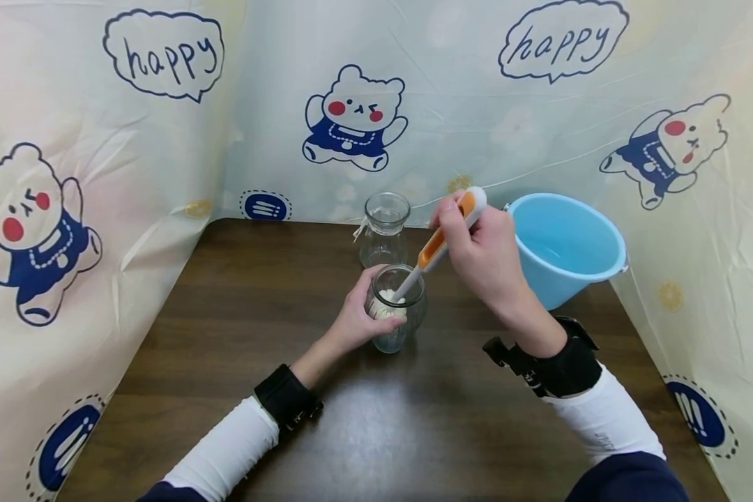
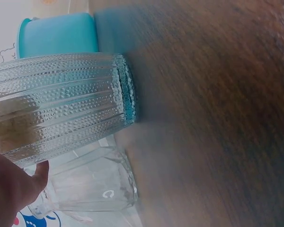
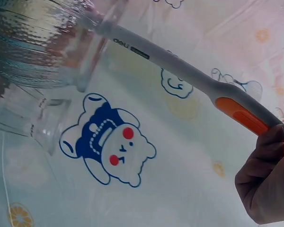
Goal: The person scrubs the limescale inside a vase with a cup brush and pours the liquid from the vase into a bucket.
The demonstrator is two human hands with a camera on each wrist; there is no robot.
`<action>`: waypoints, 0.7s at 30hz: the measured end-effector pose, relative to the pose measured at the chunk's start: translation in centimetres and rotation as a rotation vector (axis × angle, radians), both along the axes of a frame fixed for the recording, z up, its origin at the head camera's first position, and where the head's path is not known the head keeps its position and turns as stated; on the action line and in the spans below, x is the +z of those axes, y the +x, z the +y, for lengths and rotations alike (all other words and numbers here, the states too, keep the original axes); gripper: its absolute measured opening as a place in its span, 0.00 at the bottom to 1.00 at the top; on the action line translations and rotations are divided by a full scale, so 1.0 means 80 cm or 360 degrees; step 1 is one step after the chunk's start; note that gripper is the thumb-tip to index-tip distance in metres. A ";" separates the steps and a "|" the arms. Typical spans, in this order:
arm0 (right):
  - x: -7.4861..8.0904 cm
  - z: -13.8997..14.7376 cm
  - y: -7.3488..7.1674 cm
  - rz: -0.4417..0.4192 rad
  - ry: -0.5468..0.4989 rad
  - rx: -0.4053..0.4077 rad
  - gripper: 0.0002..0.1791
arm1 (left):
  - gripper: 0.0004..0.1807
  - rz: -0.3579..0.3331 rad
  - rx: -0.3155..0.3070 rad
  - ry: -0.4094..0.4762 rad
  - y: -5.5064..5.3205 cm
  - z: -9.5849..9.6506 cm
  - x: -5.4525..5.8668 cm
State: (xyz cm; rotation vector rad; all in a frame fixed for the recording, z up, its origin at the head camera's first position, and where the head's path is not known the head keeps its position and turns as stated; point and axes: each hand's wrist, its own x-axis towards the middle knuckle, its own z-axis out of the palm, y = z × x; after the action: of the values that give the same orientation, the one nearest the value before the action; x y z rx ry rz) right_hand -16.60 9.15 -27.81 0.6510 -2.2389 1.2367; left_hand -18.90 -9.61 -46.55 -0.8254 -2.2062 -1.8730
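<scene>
My left hand [image 1: 362, 314] grips a ribbed, dimpled glass jar [image 1: 417, 317], its thumb across the near side. In the left wrist view the jar [image 2: 80, 87] shows its thick base close to the tabletop; whether it touches cannot be told. A bottle brush with a white and orange handle [image 1: 439, 240] slants down through the jar's mouth. Its cream-coloured head [image 1: 385, 307] sits inside the glass. High on that handle, my right hand [image 1: 486, 247] holds the brush with curled fingers. In the right wrist view the grey-white shaft [image 3: 165, 59] enters the rim.
Just behind the gripped jar stands a second clear glass jar [image 1: 383, 240] with string at its neck. A light blue bucket [image 1: 555, 279] is at the back right of the dark wooden table [image 1: 376, 432]. Cartoon-printed sheeting [image 1: 452, 132] rises around the back and sides.
</scene>
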 end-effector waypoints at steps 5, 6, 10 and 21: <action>-0.024 -0.009 -0.008 0.0147 0.0270 0.0064 0.14 | 0.45 0.0007 -0.0007 -0.0010 0.013 0.000 0.023; -0.029 -0.011 -0.009 0.0159 0.0346 0.0062 0.13 | 0.45 0.0005 -0.0012 -0.0009 0.013 0.000 0.023; -0.041 -0.017 -0.012 0.0187 0.0573 0.0023 0.14 | 0.44 -0.0008 -0.0015 -0.0017 0.014 0.001 0.024; -0.047 -0.021 -0.016 0.0164 0.0609 0.0035 0.15 | 0.44 -0.0005 0.0011 -0.0050 0.014 0.001 0.025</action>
State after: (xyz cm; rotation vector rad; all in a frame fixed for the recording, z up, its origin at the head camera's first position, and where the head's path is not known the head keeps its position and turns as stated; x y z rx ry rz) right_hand -17.89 7.45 -31.61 0.8607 -2.4049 0.7666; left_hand -17.75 -9.57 -44.55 -0.8192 -2.2433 -1.8424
